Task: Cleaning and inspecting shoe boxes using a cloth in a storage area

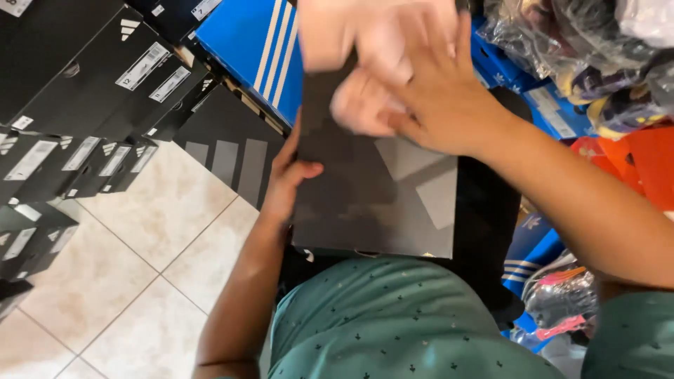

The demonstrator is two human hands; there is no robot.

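A person in a green patterned shirt (393,316) holds a dark shoebox (372,189) against the midriff, seen from a camera worn on the head. The left hand (288,179) clasps the box's left edge, thumb curled over the lid and fingers tucked out of sight beneath. The right hand (439,91) lies across the top of the lid near its far end, fingers spread and half open; whether it grips anything cannot be told. Just under its fingers sits a pale pinkish shape (365,70), too blurred by motion to identify, touching the lid and the hand. The lid carries a faint grey stripe mark (421,175) on its right half.

Around the person, more boxes crowd in. A blue shoebox with white stripes (256,49) leans just beyond the held box, and a dark box with grey stripes (228,147) stands just beside the left wrist. Stacks of black shoeboxes with white labels (77,105) fill the left side, resting on a floor of pale tiles (133,260). To the right, clear plastic bags of clothing (583,49) pile up near the top, orange packaging (639,161) lies below them, and more blue boxes (533,245) and a bagged item with pink trim (562,302) sit beside the right forearm.
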